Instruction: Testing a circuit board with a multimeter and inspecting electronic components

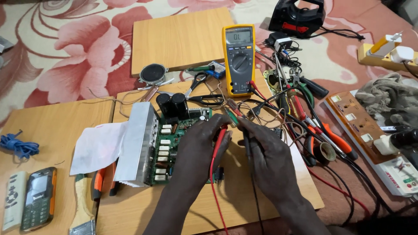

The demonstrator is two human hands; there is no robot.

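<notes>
Both hands mid-frame over the green circuit board (pixel 183 143), which lies flat on the wooden surface (pixel 244 196), long axis running top to bottom of frame, capacitor end toward the top.

Left hand (pixel 198 146): grip closed on the red probe (pixel 220 139), tip aimed up-right, lead trailing down to the bottom edge. Right hand (pixel 270 159): grip closed on the black probe (pixel 246 141), pointing up-left. The two tips converge near the board's upper right corner; the exact contact point is hidden by fingers and hard to make out.

Yellow multimeter (pixel 239 58) at top centre, lying flat, long axis vertical in frame, screen end toward the top, display lit.

Counts:
- 2 black cylindrical capacitors (pixel 172 105) at the board's top end
- 1 finned aluminium heatsink (pixel 138 143) along the board's left side
- 1 row of white block components beside it, too small to count reliably
- 1 white paper sheet (pixel 98 146) left of the heatsink
- 1 paintbrush (pixel 82 204), bottom left, bristles cut off by the frame
- 1 mobile phone (pixel 38 198) and 1 white remote (pixel 14 200), far bottom left
- 1 blue wire coil (pixel 18 146), left edge

Right half: tangle of leads, orange-handled pliers (pixel 335 141), power strips (pixel 370 143); items overlap too much to separate. Forearms cut off at the bottom.
</notes>
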